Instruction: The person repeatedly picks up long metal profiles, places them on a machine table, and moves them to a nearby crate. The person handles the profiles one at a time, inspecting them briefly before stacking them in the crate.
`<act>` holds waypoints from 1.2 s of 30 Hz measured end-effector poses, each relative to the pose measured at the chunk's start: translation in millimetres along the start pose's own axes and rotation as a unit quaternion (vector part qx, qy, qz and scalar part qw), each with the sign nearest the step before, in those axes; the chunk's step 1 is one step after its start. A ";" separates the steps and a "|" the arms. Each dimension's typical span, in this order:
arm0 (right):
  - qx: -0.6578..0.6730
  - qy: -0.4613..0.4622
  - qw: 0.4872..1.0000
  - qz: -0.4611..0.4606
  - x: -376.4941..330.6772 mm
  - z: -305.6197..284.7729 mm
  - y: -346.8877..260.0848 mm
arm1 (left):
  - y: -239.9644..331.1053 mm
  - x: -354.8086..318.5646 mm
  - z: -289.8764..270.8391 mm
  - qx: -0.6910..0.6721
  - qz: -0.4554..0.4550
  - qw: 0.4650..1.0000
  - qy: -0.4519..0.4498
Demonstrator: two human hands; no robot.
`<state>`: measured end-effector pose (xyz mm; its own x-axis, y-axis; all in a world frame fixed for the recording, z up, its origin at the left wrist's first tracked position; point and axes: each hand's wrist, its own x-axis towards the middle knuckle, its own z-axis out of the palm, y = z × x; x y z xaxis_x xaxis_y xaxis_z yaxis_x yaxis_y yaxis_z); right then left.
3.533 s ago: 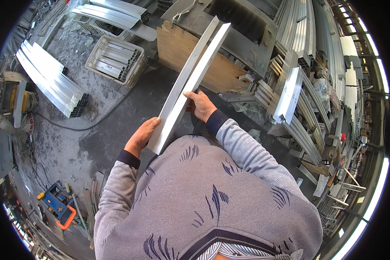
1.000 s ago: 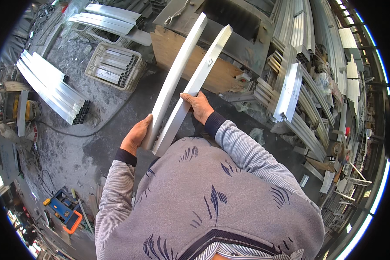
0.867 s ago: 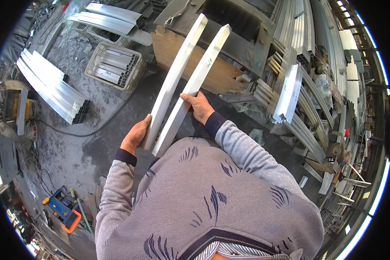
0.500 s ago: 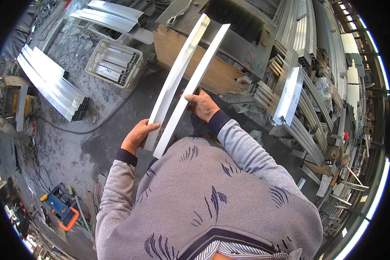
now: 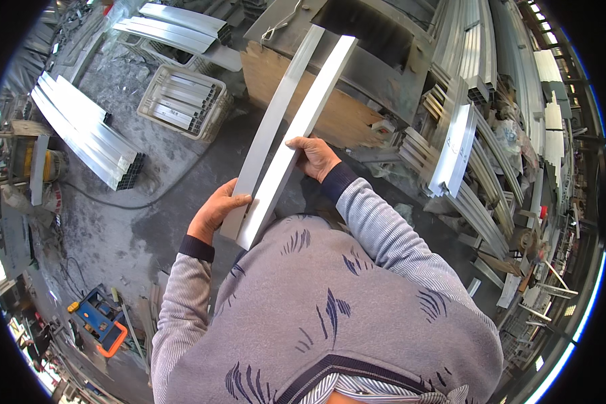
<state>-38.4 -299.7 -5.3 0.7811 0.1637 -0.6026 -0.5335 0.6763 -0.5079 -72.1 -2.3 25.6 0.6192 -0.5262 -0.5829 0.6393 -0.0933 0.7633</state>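
Observation:
Two long silvery metal profiles, side by side, slant up and away in front of my body. The left profile point(image 5: 273, 116) has a greyish face; the right profile point(image 5: 303, 128) looks brighter and shows a wide face. Close to the near end of the left profile, my left hand point(image 5: 215, 209) is closed on its edge, thumb on top. My right hand point(image 5: 316, 159) grips the right profile near its middle, thumb over the face and the other fingers hidden behind. A narrow dark gap separates the profiles over part of their length.
A pale plastic crate point(image 5: 212, 131) of short profiles stands on the floor ahead. Profile bundles point(image 5: 87, 131) lie at left. A metal bench point(image 5: 397, 81) with a wooden board point(image 5: 269, 81) is in front. Stacked profiles point(image 5: 454, 148) crowd the right; a blue-orange tool point(image 5: 101, 323) sits lower left.
The right profile has rolled so that more of its face shows, and the left one now looks greyer. Both hands have kept their grips, shifting only slightly.

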 end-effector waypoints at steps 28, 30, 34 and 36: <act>-0.095 0.076 0.989 -0.088 39.8 8.8 18.4 | -22.7 13.1 21.7 0.014 -0.136 0.990 0.021; -0.137 0.117 0.976 -0.122 41.4 15.3 22.2 | -28.1 16.9 19.3 -0.021 -0.138 0.990 -0.001; -0.284 0.236 0.921 -0.124 36.8 26.6 17.7 | -39.1 24.0 13.8 -0.073 -0.164 0.983 -0.030; -0.327 0.264 0.900 -0.118 30.2 30.3 11.8 | -43.6 25.8 10.9 -0.072 -0.192 0.978 -0.037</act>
<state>-11.3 -265.0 -10.8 0.7270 -0.4094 -0.5512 -0.5844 0.0524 -0.8097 -89.0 -21.0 -19.7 0.2898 -0.5366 -0.7925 0.8792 -0.1779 0.4420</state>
